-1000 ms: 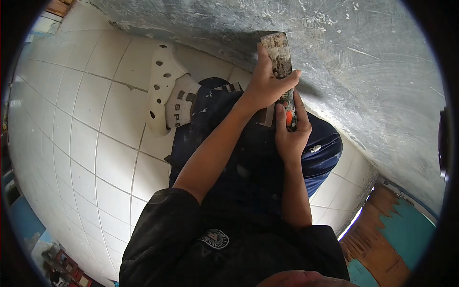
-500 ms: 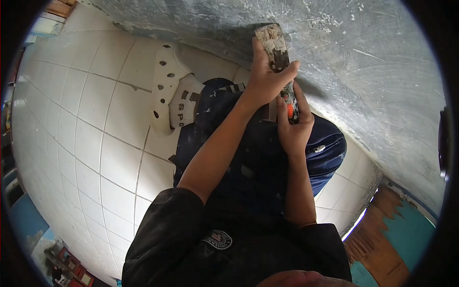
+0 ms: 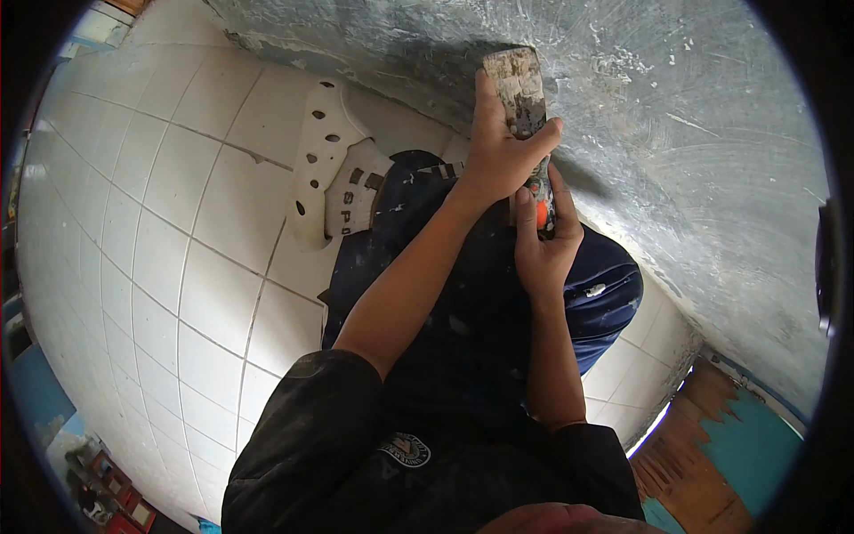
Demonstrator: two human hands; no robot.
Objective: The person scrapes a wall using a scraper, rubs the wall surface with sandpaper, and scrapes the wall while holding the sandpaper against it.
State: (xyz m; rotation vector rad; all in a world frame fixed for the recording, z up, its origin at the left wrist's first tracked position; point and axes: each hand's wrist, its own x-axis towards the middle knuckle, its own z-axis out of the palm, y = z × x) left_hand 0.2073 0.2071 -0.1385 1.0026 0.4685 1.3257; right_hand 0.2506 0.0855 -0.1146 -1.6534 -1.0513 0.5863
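A long, narrow tool, caked with pale plaster and dark grime, is held in both hands near the grey wall. Its exact kind I cannot make out. My left hand wraps around its middle, thumb across the front. Below it, my right hand grips the lower end between thumb and fingers, beside an orange spot. The tool's far end points up toward the wall; whether it touches the wall I cannot tell.
White floor tiles spread to the left. My left foot wears a white perforated clog and a lettered sock. My bent knee, in dark blue trousers, is close to the wall. A peeling wood and teal panel stands lower right.
The view has shifted slightly, so the clog appears a little further right. Both hands keep their hold on the tool, which looks slightly more upright.
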